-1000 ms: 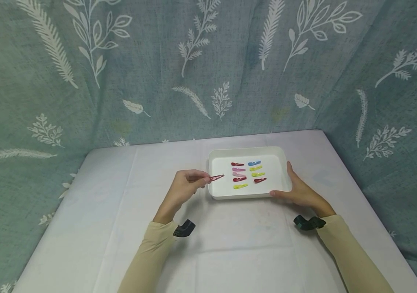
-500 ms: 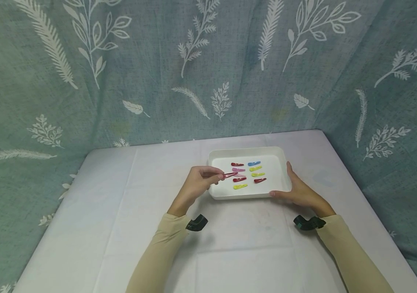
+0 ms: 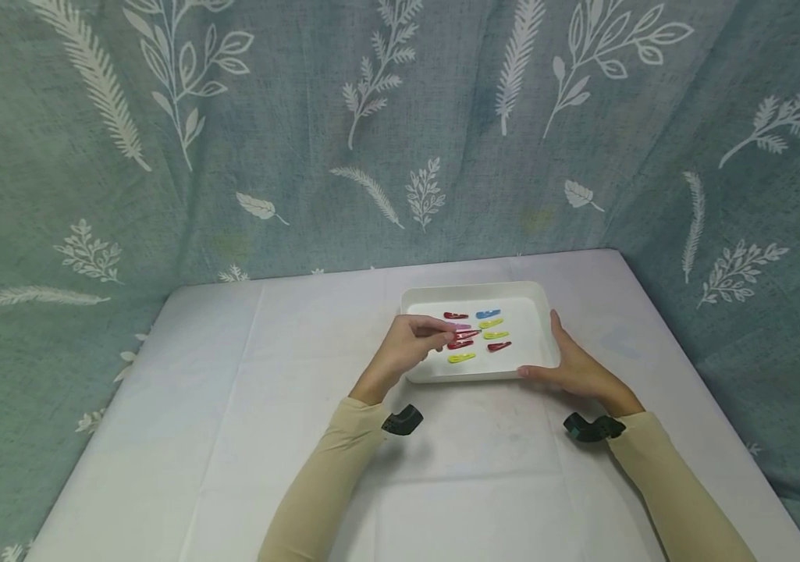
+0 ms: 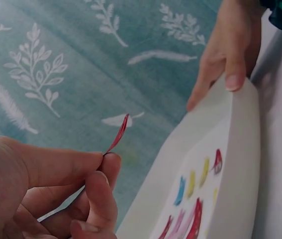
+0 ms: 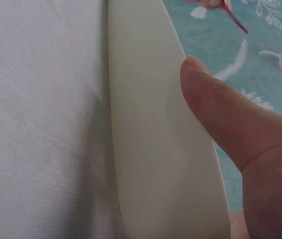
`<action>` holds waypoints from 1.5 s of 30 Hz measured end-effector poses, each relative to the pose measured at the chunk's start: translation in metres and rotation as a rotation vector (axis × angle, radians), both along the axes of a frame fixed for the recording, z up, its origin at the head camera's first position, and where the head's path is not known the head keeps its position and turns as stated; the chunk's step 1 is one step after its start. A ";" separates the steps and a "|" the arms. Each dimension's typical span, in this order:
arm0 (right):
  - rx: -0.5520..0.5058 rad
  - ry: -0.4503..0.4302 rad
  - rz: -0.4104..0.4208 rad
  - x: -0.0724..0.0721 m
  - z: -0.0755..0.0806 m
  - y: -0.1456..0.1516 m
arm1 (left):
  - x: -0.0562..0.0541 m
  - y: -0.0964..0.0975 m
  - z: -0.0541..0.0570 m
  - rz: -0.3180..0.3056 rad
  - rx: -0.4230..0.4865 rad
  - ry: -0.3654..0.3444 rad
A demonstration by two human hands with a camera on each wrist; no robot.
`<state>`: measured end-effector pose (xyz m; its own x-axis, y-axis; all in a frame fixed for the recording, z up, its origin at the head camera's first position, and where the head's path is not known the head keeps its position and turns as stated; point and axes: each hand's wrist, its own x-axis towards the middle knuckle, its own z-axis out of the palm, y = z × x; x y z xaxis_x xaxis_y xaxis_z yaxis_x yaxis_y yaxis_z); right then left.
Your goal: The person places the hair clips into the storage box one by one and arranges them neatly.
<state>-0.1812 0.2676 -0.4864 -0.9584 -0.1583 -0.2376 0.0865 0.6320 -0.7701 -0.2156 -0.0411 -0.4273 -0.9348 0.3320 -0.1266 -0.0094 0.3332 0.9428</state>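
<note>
My left hand point(image 3: 405, 343) pinches a red snap hair clip point(image 3: 468, 335) by one end between thumb and fingers, its tip pointing right. In the left wrist view that hair clip point(image 4: 119, 135) stands out past the fingertips. Below it is a shallow white tray point(image 3: 528, 316) holding two columns of hair clips: red, pink, yellow and a blue hair clip point(image 3: 488, 314). The held clip and fingers cover part of the left column in the head view. At the tray's front right corner my right hand point(image 3: 582, 373) grips it, thumb point(image 5: 215, 99) on the front wall and fingers along the right side.
A white cloth point(image 3: 301, 468) covers the table under the tray. Behind and at both sides hangs a blue-green curtain point(image 3: 287, 156) with white leaf prints. Each wrist carries a dark camera mount, such as the left mount point(image 3: 403, 420).
My left hand has moved right with the red hair clip, from the tray's left edge to over the left column of clips. My right hand and the tray have stayed put.
</note>
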 end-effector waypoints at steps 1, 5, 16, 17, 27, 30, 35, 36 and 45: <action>0.001 -0.001 -0.002 0.000 0.000 0.000 | -0.001 0.002 -0.001 -0.001 -0.006 0.003; 0.001 -0.006 -0.003 0.000 0.000 0.001 | -0.004 0.011 -0.004 -0.021 -0.002 0.004; -0.004 -0.003 -0.003 0.001 0.000 0.001 | -0.008 0.026 -0.013 -0.064 0.000 -0.016; -0.002 -0.001 -0.002 0.001 0.001 0.000 | -0.009 0.028 -0.014 -0.064 -0.007 -0.016; -0.008 0.010 0.006 0.001 0.001 -0.001 | -0.011 0.042 -0.024 -0.089 -0.052 -0.006; -0.005 0.005 0.002 0.001 0.001 0.000 | -0.012 0.046 -0.025 -0.096 -0.067 -0.005; -0.005 0.010 0.006 0.001 0.002 0.000 | -0.012 0.050 -0.027 -0.113 -0.101 -0.005; -0.005 0.012 0.008 0.001 0.002 0.000 | -0.012 0.051 -0.027 -0.114 -0.112 -0.006; 0.028 -0.012 -0.009 0.001 0.002 -0.001 | -0.011 0.058 -0.029 -0.096 -0.158 -0.037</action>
